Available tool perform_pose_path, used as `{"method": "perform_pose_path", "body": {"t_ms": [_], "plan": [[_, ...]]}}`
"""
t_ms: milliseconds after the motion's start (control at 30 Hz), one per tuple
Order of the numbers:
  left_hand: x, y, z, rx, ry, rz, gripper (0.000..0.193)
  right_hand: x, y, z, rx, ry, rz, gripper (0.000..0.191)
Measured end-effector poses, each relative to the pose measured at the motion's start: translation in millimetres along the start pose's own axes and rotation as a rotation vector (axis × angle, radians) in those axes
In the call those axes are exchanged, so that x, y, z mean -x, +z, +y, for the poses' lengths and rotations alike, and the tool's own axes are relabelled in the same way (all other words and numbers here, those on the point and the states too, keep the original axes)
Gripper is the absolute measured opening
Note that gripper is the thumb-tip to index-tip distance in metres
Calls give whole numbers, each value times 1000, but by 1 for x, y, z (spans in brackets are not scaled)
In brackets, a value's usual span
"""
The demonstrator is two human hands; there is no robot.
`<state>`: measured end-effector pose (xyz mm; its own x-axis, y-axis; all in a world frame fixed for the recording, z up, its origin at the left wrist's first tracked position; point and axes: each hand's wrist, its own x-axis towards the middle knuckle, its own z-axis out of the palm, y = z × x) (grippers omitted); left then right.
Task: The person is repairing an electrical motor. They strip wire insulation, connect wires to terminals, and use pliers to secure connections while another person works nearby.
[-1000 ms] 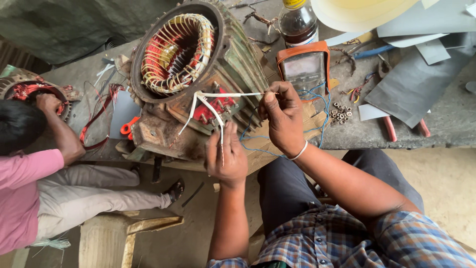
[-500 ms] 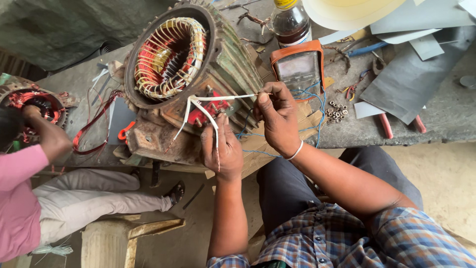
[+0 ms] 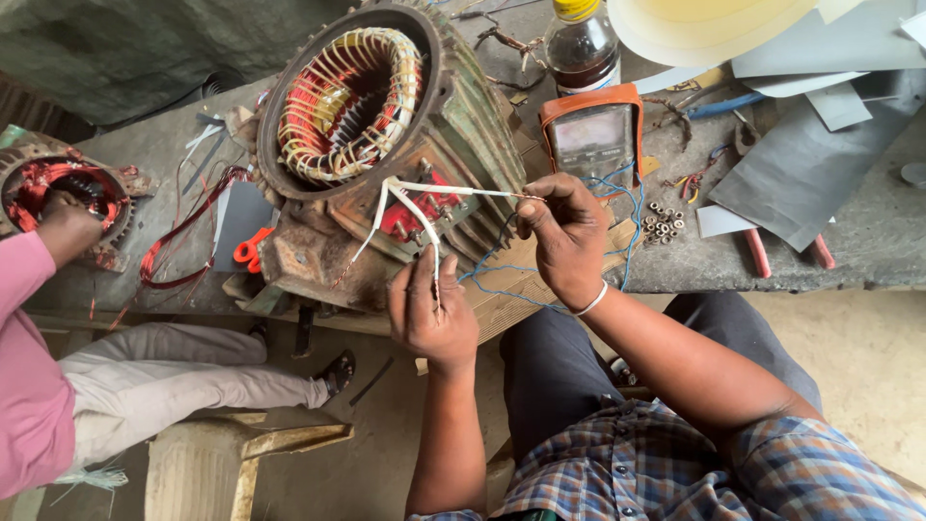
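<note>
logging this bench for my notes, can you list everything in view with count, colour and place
motor stator: one, rusty green housing, copper and red windings, on the bench
white sleeved leads: several, white, running from the stator to both hands
meter: one, orange case, behind the right hand
bottle: one, dark liquid, yellow cap, top centre
nuts: small heap, silver, right of the meter
pliers: one, red handles, bench edge at right
grey sheets: several, grey, right side
co-worker: one, pink top, seated at left, hand in a second stator
left hand: pinching one white lead
right hand: pinching another lead's end
</note>
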<state>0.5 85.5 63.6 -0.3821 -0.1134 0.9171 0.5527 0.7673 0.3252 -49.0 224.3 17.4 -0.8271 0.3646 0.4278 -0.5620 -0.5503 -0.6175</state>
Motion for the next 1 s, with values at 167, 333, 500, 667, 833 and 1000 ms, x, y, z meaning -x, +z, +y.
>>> {"method": "perform_pose_path", "body": {"t_ms": [167, 333, 500, 667, 833, 1000], "plan": [[5, -14, -9, 174, -191, -41, 22, -1, -1, 0, 7, -4, -1, 16], [2, -20, -16, 165, -259, -25, 19, -4, 1, -10, 103, -48, -24, 13], [-5, -23, -19, 113, -147, -7, 18, -9, 4, -17, 100, -65, -65, 12], [-15, -20, -19, 33, -169, -27, 16, -11, 5, -17, 36, -22, -51, 13], [-22, -17, -15, 21, -158, -31, 16, -11, 5, -17, 48, -1, -52, 14], [-26, -15, -12, -4, -109, -28, 16, -11, 5, -18, 93, 7, -59, 14]]}}
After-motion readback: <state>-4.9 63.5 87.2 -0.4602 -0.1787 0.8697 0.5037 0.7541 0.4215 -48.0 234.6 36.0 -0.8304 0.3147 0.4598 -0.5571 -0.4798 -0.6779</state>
